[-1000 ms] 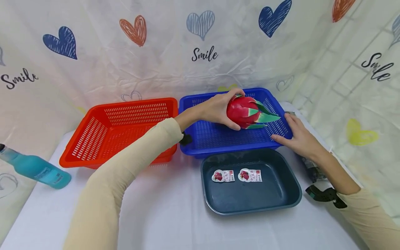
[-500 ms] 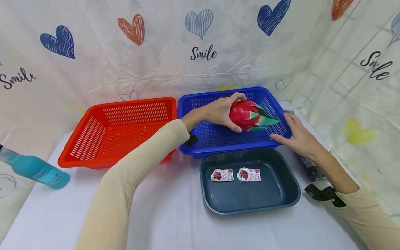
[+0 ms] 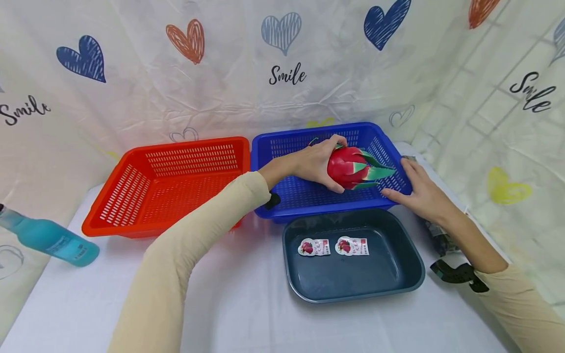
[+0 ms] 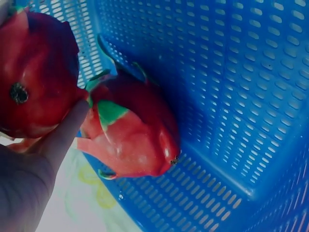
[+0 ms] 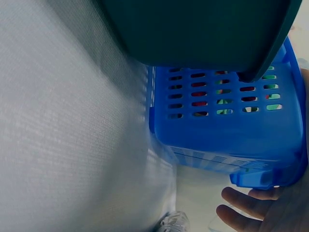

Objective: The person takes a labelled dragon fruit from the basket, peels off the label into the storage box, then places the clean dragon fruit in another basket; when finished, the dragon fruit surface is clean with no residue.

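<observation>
My left hand [image 3: 315,164] grips a red dragon fruit [image 3: 348,168] with green leaf tips, over the blue basket [image 3: 304,208]. In the left wrist view the held dragon fruit [image 4: 36,67] is at the left, with a second dragon fruit [image 4: 135,130] beside it in the basket. From the head, my left hand mostly hides that second fruit. At the basket's right end, my right hand [image 3: 419,191] touches the rim, thumb on the near side. Fairly straight fingers [image 5: 246,203] show below the rim in the right wrist view.
A red basket [image 3: 132,228] stands left of the blue one. In front lies a dark tray [image 3: 353,284] with two stickers [image 3: 351,246] showing dragon fruits. A turquoise bottle [image 3: 53,238] lies at far left. A clear plastic item [image 3: 441,238] is partly hidden by my right forearm.
My left hand and its dragon fruit have moved slightly right and lower in the head view, and a bit of the fruit behind now shows. The right hand stays on the rim.
</observation>
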`<act>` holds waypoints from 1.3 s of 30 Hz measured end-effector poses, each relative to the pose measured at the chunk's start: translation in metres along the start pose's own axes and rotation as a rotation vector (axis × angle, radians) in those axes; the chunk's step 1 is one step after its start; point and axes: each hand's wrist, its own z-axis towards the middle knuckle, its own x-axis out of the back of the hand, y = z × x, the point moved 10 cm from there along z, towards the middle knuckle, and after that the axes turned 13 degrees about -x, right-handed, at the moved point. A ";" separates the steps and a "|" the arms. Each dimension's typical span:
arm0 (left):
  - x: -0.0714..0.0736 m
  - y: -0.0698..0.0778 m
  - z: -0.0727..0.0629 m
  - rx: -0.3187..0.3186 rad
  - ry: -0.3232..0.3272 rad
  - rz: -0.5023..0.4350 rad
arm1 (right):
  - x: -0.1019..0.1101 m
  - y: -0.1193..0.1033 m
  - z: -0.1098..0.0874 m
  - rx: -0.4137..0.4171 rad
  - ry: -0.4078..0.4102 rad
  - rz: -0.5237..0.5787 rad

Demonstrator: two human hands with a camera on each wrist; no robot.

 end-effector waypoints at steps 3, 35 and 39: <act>-0.002 -0.001 -0.002 0.014 -0.008 -0.015 | 0.000 0.000 0.000 0.003 -0.001 -0.001; -0.035 -0.023 -0.010 0.177 -0.301 0.195 | -0.002 0.003 0.002 0.011 -0.001 0.000; -0.036 -0.022 -0.009 0.165 -0.293 0.211 | 0.000 0.003 0.000 0.008 0.004 0.003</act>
